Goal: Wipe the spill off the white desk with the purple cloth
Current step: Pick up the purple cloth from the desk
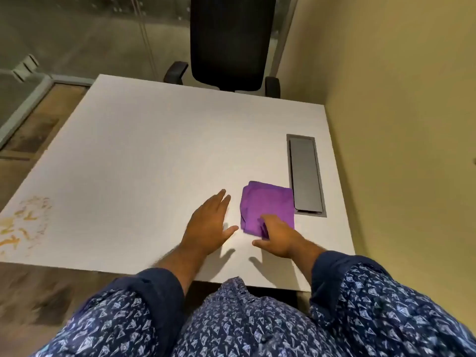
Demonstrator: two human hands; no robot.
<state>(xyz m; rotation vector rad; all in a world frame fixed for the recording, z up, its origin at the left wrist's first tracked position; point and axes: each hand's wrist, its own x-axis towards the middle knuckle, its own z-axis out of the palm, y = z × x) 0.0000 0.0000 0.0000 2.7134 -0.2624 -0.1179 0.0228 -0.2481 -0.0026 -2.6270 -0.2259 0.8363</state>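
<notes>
While left hand [208, 222] lies spread beside it, right hand [277, 234] pinches purple cloth [268, 204].

Purple cloth [268, 206]: folded, flat on white desk [154, 150], near-right. Spill [24, 225]: orange-yellow smears, desk's near-left corner, well apart.

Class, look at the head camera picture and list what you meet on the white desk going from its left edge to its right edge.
Orange-yellow spill → open left hand resting flat → folded purple cloth → grey rectangular cable hatch. The right hand overlaps the cloth's near edge, so it is left out.
</notes>
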